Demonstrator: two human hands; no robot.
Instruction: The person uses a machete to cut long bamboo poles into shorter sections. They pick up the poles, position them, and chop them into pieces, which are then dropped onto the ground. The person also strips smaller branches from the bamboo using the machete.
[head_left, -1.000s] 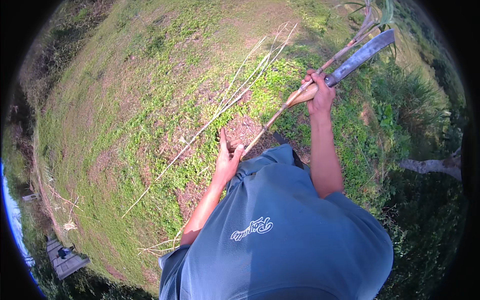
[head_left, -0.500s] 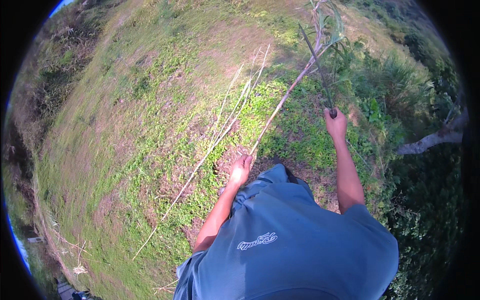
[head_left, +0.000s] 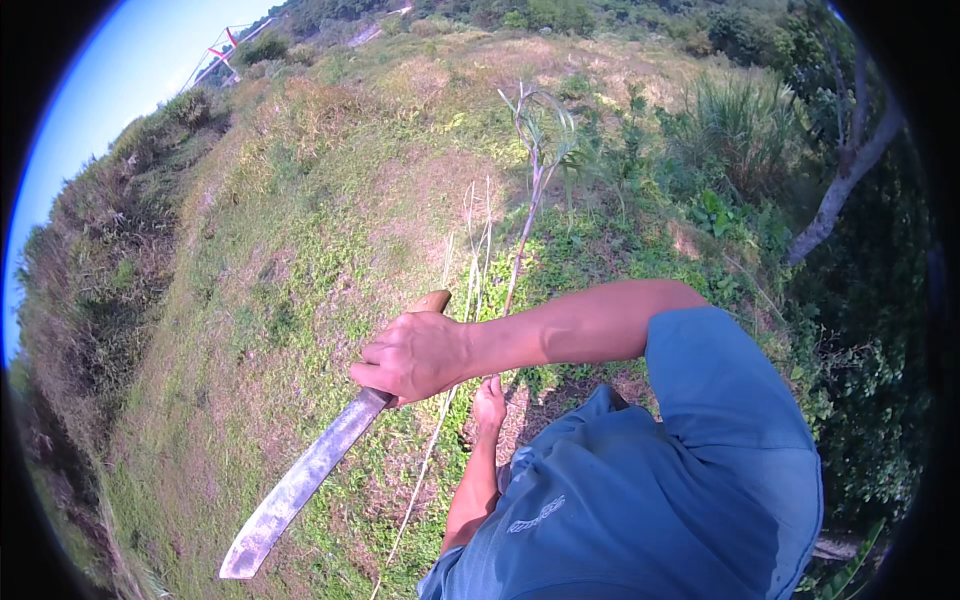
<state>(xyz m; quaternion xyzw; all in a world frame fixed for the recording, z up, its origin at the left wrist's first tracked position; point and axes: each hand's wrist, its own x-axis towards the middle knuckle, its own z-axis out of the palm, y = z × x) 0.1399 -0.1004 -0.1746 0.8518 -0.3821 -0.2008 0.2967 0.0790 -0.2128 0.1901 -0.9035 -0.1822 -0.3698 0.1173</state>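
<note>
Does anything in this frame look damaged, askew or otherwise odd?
The machete's blade, at lower left, stands out: dark blotches mar its grey surface, perhaps stains or wear. The right hand holds it by the handle. Nothing else looks clearly odd.

— What is underfoot?
— Ground (head_left: 225,400) of low green leafy plants (head_left: 325,255) mixed with dry brown patches (head_left: 415,195).
— And what lies on it?
— A long, thin, straw-coloured dry stalk (head_left: 426,463), splitting into slender branches (head_left: 487,235) toward its far end; part of its middle is hidden from view.
</note>
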